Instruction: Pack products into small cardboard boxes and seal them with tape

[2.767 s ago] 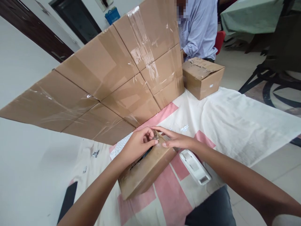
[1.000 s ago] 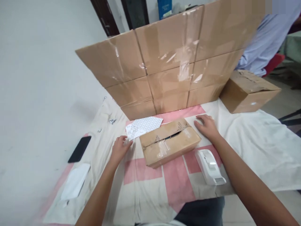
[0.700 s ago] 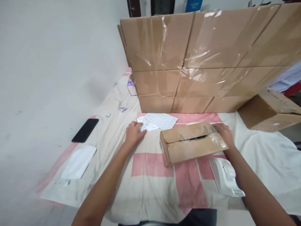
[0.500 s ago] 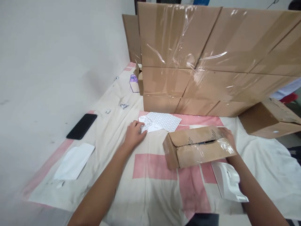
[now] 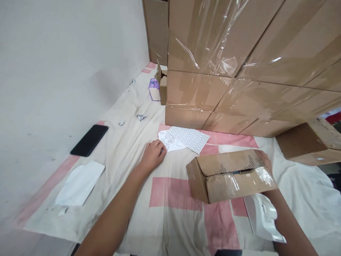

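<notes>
My right hand [image 5: 265, 161] is wrapped round the right end of a small brown cardboard box [image 5: 231, 176], whose taped top flaps leave a narrow gap. Most of those fingers are hidden behind the box. At the left edge of two overlapping white sheets, my left hand [image 5: 153, 155] rests with fingers curled toward the thumb. A small greyish bit shows between them, too small to name. The upper sheet [image 5: 190, 138] carries rows of outlined labels; the lower sheet [image 5: 170, 142] has scattered ones. A white tape dispenser [image 5: 262, 217] lies beside my right forearm.
Large taped cartons [image 5: 202, 89] form a wall at the back. An open cardboard box [image 5: 306, 142] lies at the right. To the left are a black phone [image 5: 90, 140], white paper [image 5: 80, 183] and crumpled scraps [image 5: 141, 117]. A purple-and-white pack [image 5: 154, 89] stands farther back.
The small box has shifted slightly right and nearer in view, with my right hand still on it. My left hand's fingers have curled in more. The camera view has tilted down somewhat.
</notes>
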The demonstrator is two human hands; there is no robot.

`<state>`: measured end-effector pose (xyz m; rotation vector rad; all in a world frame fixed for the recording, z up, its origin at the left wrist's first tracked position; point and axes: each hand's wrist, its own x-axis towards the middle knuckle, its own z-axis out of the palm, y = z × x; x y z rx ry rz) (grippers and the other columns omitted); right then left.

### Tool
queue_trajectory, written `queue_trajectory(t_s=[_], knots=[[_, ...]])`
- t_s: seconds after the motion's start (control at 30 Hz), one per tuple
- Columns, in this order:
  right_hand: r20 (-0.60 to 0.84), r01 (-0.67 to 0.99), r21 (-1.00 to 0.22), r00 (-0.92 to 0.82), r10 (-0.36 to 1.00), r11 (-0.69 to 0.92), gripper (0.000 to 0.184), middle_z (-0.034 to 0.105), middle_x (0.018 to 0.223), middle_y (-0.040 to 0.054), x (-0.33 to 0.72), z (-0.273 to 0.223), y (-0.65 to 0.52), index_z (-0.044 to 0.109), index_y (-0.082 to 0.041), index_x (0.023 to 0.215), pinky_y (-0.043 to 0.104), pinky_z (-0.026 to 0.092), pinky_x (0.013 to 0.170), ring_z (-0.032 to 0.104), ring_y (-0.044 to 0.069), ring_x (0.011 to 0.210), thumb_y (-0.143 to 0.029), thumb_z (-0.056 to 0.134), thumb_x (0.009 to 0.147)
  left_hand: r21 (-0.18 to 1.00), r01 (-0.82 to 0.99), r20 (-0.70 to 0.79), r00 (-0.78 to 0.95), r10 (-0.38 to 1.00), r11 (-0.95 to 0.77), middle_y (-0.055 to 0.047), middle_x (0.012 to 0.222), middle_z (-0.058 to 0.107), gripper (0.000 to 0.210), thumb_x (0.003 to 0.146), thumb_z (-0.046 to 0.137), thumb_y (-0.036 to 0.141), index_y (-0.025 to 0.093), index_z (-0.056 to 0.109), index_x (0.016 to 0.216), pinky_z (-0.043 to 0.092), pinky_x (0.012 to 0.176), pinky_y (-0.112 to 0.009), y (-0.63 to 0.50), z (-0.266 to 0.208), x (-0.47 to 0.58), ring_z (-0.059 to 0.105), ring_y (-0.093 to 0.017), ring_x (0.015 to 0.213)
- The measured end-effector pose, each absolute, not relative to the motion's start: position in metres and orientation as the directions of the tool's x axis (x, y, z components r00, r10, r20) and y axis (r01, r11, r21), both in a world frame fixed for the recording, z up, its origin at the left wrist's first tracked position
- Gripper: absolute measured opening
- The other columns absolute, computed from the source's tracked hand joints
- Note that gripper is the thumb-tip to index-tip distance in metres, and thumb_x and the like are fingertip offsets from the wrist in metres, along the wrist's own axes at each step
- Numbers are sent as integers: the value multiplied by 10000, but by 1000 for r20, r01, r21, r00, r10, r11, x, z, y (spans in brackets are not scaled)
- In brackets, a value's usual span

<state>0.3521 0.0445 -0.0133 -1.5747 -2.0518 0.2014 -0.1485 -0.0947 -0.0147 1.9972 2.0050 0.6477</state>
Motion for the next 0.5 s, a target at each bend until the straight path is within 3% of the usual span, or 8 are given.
queue_trajectory(t_s=[0.17, 0.27, 0.37, 0.5], knots=[[326, 832, -452, -181, 928, 321, 350, 692, 1058, 172, 353, -12, 43, 632, -248, 946, 542, 513, 984, 654, 379, 1044, -393, 531, 644, 431, 903, 121, -49, 991, -8, -89, 1005, 709, 203, 1014, 391, 215, 207, 583, 946, 385, 899, -437, -97, -11, -149, 650, -271, 973], [324, 823, -468, -179, 929, 321, 352, 698, 1032, 178, 353, -11, 45, 631, -249, 928, 557, 516, 968, 655, 396, 1023, -432, 547, 640, 419, 908, 125, -74, 989, 15, -77, 979, 727, 142, 1013, 448, 261, 206, 580, 1015, 388, 916, -433, -98, -9, -147, 671, -267, 938], [328, 815, -485, -167, 930, 317, 332, 707, 1007, 171, 353, -11, 47, 634, -258, 911, 567, 511, 962, 658, 398, 999, -464, 548, 665, 396, 918, 132, -70, 989, 12, -81, 1037, 738, 163, 991, 498, 247, 200, 575, 1127, 406, 917, -420, -99, -9, -144, 680, -271, 986], [331, 801, -504, -165, 929, 322, 322, 713, 1011, 158, 353, -13, 46, 650, -263, 919, 560, 504, 973, 654, 386, 1020, -491, 546, 716, 337, 941, 144, -38, 989, -13, -113, 1116, 727, 245, 1013, 393, 168, 187, 591, 1157, 427, 902, -417, -98, -11, -138, 665, -280, 1030]])
